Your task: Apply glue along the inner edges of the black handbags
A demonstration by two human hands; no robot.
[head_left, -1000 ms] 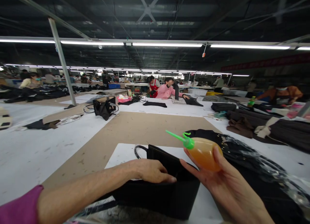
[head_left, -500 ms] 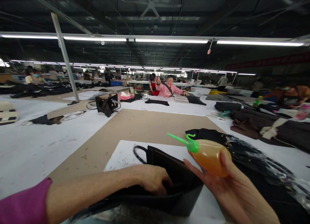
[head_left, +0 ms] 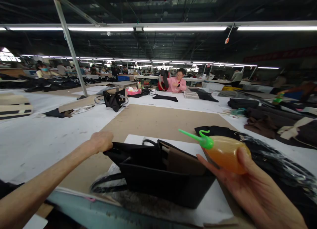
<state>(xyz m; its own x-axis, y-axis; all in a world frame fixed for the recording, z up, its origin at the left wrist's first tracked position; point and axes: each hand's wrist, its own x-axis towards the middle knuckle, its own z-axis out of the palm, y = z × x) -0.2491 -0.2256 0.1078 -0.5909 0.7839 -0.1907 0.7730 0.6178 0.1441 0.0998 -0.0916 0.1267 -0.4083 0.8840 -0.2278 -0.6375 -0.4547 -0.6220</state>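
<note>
In front of me a black handbag (head_left: 163, 186) stands upright with its mouth spread, a brown lining showing inside. Its handles stick out, one at the back and one at the near left. My left hand (head_left: 101, 141) is closed on the bag's upper left edge; the fingertips are partly hidden. In my right hand (head_left: 250, 179) lies a squeeze bottle (head_left: 228, 153) of amber liquid, its green nozzle pointing left above the bag. The fingers of that hand also reach close to the bag's right edge; whether they touch it I cannot tell.
White paper and brown board (head_left: 158, 116) cover the table. Another black bag (head_left: 114, 98) stands at the back left. Plastic-wrapped black pieces (head_left: 269, 156) lie to the right, beside dark brown fabric (head_left: 262, 123). A person in pink (head_left: 177, 83) works across the table.
My left hand has come out of the bag's inside and moved left to its edge. The mouth now spreads wider. My right hand still holds the bottle.
</note>
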